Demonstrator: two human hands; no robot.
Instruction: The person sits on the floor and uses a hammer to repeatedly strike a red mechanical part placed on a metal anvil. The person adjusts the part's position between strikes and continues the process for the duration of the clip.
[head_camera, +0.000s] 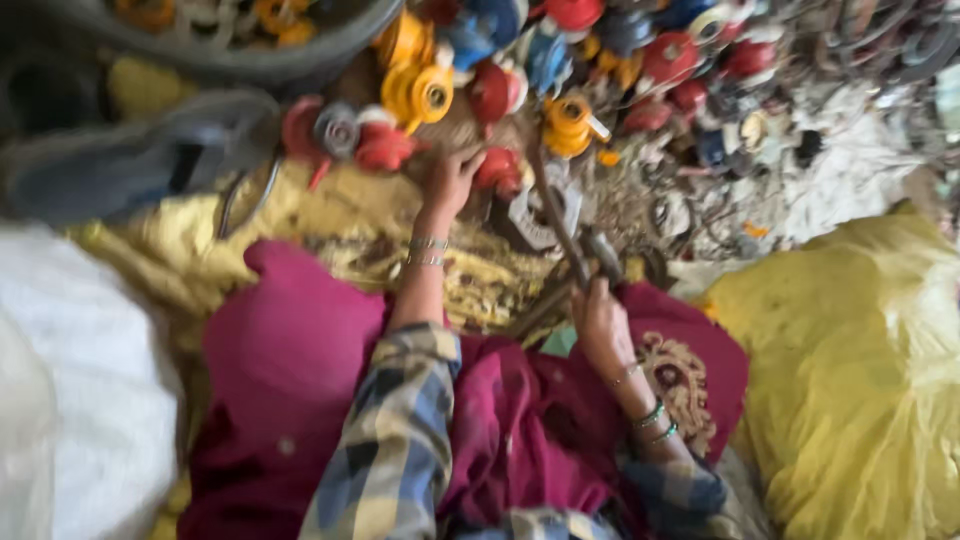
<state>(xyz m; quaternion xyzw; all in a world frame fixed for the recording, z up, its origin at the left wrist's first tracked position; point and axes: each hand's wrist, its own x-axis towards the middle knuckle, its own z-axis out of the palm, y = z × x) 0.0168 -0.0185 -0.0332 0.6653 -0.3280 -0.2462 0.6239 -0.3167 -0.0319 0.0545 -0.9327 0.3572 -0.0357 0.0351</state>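
My left hand (450, 183) reaches forward into a heap of small round plastic parts (520, 75), red, yellow and blue, with its fingers on a red part (497, 168) at the heap's near edge. My right hand (600, 322) is closed around the handle of a long dark metal tool (560, 225) that points up toward the heap. Both wrists carry thin bangles. The frame is blurred by motion.
A magenta cloth (290, 350) covers my lap. A yellow sack (850, 380) lies at the right and a white sack (70, 390) at the left. A dark tub (230, 50) with yellow parts stands at the top left. Grey scrap and wire (800, 160) spread at the upper right.
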